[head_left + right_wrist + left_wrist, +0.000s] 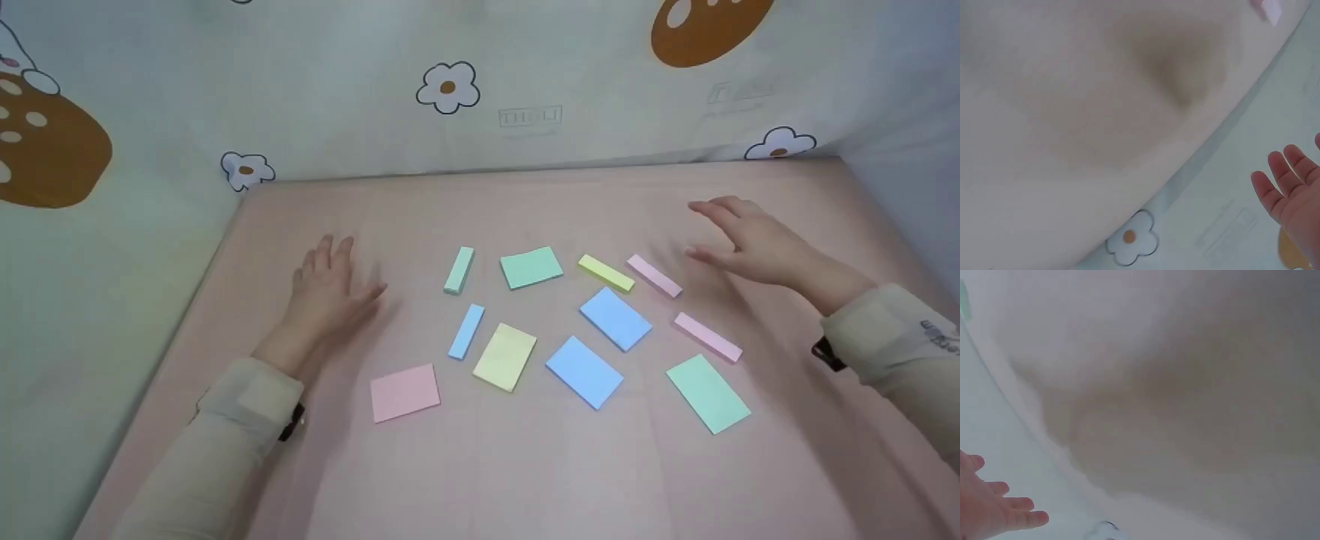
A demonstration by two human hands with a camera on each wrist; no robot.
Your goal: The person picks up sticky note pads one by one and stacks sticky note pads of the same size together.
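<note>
My left hand (324,289) hovers over the left of the table, fingers spread and holding nothing. Nearest to it are a green strip pad (459,271), a blue strip pad (466,331) and a pink rectangular sticky-note pad (405,394). On the other side my right hand (757,240) is raised with extended fingers, also empty, close to a pink strip pad (655,276). Between the hands lie a green pad (531,268), a yellow strip pad (606,274), a yellow pad (505,358) and two blue pads, one upper (616,319) and one lower (585,373).
Toward the right lie a second pink strip pad (708,337) and another green pad (708,394). Pink cloth (555,480) covers the table. A pale patterned curtain (337,97) hangs along its back and sides.
</note>
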